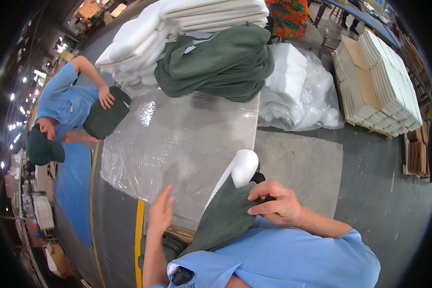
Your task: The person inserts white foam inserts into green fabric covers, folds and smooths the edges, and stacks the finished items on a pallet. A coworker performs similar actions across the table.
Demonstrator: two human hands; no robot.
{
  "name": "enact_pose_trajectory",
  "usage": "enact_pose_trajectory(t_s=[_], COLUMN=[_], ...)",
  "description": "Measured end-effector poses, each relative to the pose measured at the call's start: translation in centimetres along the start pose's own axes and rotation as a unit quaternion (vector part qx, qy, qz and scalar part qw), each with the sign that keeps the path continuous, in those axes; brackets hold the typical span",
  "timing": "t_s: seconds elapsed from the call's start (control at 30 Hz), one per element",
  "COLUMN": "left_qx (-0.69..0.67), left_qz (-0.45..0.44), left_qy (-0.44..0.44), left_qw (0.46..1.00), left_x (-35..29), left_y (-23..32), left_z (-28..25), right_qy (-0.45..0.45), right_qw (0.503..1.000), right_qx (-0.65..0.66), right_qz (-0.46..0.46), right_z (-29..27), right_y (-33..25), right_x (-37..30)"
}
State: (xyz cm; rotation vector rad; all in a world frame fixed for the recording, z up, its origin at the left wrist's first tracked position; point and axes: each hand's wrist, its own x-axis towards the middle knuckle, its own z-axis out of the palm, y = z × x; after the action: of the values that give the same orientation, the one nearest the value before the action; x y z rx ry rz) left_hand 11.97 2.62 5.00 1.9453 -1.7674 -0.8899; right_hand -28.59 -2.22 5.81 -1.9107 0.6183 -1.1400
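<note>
In front of my body a dark green fabric cover hangs at a slant, its lower end against my blue shirt. A roll of white padding bulges from its upper end. My right hand pinches the cover's right edge between thumb and fingers. To the left of the cover, my left hand is raised with its fingers stretched out, holding nothing. It is apart from the cover, near the front edge of the plastic-wrapped table.
Green fabric pieces are heaped at the table's far end, before stacked white padding. A co-worker at the left handles another green piece. Bagged white padding and a pallet of white stacks stand right.
</note>
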Motion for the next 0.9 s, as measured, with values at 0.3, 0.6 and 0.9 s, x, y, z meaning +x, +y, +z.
enact_pose_trajectory(t_s=[0.3,0.6,0.9], left_qx=[-0.088,-0.162,0.155], left_qz=[0.187,0.121,0.337], left_qy=[-0.286,-0.246,-0.263], left_qw=[0.936,0.948,0.891], left_x=[8.0,8.1,7.4], left_y=[8.1,6.3,13.4], left_z=[12.8,12.3,6.8], right_qy=[0.032,0.058,0.034], right_qw=[0.998,0.997,0.989], right_qx=[-0.054,-0.039,-0.015], right_qz=[-0.008,-0.029,-0.145], right_z=[0.4,0.9,2.1], right_y=[-0.5,-0.4,-0.8], right_x=[-1.7,-2.4,0.3])
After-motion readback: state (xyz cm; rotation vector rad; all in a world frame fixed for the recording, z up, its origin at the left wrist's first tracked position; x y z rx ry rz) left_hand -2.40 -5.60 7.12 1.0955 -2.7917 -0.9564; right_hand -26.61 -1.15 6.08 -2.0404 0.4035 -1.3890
